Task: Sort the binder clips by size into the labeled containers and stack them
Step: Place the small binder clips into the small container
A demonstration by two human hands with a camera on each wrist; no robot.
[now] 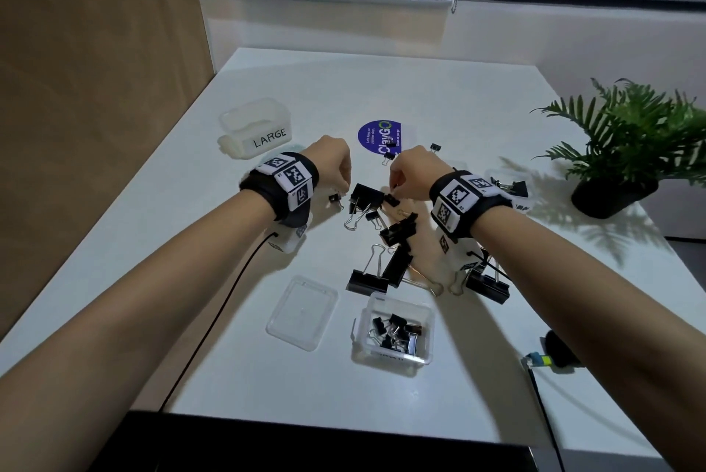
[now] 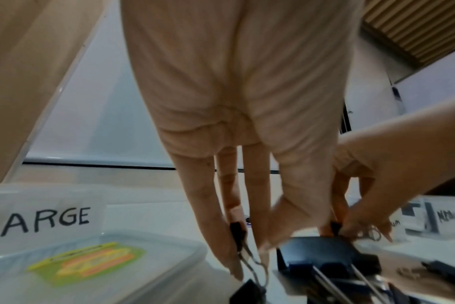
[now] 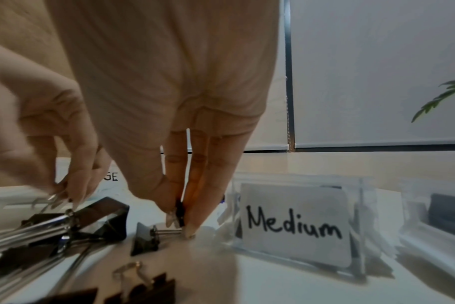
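Note:
Black binder clips of mixed sizes lie in a pile (image 1: 397, 238) mid-table. My left hand (image 1: 345, 186) reaches down at the pile's left edge and pinches a small clip (image 2: 237, 231) between its fingers; another small clip (image 1: 334, 198) lies just below them. My right hand (image 1: 393, 188) pinches a small clip (image 3: 179, 211) between thumb and fingers. A large clip (image 1: 366, 196) stands between the two hands. The LARGE container (image 1: 254, 129) sits far left. The Medium container (image 3: 296, 224) stands beside my right hand. A near container (image 1: 395, 330) holds several small clips.
A clear lid (image 1: 301, 313) lies left of the near container. A potted plant (image 1: 630, 143) stands at the right edge, and a round purple sticker (image 1: 378, 139) lies beyond the hands. Cables (image 1: 214, 322) trail from both wrists toward the table's front edge.

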